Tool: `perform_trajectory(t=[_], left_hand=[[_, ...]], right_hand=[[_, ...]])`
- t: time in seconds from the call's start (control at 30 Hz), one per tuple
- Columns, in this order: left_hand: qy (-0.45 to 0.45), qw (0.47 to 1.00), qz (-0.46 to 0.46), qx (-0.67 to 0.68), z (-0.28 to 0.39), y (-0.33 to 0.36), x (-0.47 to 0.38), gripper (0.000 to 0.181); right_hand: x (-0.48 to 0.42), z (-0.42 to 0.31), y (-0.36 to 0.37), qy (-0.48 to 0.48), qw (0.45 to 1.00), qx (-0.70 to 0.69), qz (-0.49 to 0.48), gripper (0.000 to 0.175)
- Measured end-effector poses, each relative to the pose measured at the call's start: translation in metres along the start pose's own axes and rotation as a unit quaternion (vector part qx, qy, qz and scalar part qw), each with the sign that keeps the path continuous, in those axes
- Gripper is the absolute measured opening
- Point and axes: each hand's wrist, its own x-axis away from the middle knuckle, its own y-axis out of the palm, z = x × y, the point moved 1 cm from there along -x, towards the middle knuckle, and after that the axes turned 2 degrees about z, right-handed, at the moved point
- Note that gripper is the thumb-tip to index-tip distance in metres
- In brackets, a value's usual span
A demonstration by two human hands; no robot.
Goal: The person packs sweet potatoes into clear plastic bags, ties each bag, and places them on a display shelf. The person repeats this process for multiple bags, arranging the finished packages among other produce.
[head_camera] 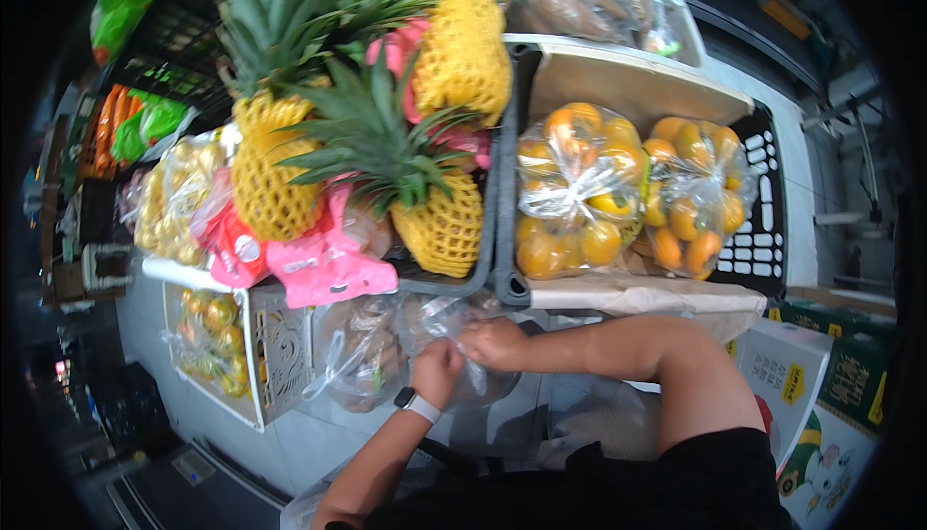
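My left hand (437,371), with a watch on its wrist, and my right hand (494,343) meet at the gathered neck of a clear plastic bag (433,316) low in front of me. The fingers of both are closed on the thin plastic. Brownish produce shows dimly in this bag; its kind cannot be told. Just left of it stands a second clear bag (362,356) of brownish produce, its top knotted. Above my hands are pineapples (442,229) in yellow foam nets, with pink plastic bags (326,255) beside them.
A black crate (771,240) holds bagged orange persimmons (572,190). At left, a white crate (257,363) contains bagged yellow-orange fruit. Bagged long brown produce (572,5) lies at the top. Printed cartons (786,363) stand at lower right, a dark flat-topped appliance (192,486) at lower left.
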Motion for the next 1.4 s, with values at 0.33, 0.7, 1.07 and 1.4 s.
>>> perform_trajectory(t=[0.33,0.7,1.07,1.4], left_hand=[[0.007,0.999,0.011,0.034,-0.017,0.009,-0.003,0.008],[0.088,0.991,0.064,0.078,-0.022,0.016,-0.003,0.008],[-0.007,0.982,0.128,0.139,-0.026,0.033,0.004,0.013],[-0.028,0.968,0.131,0.212,-0.038,0.054,0.001,0.009]], right_hand=[[-0.008,-0.01,-0.006,0.035,0.999,-0.021,-0.009,0.014],[-0.007,-0.009,-0.004,0.119,0.982,-0.146,0.031,0.005],[-0.006,0.0,-0.001,0.102,0.974,-0.201,-0.017,0.006],[0.002,0.001,-0.001,0.121,0.969,-0.215,-0.015,0.005]])
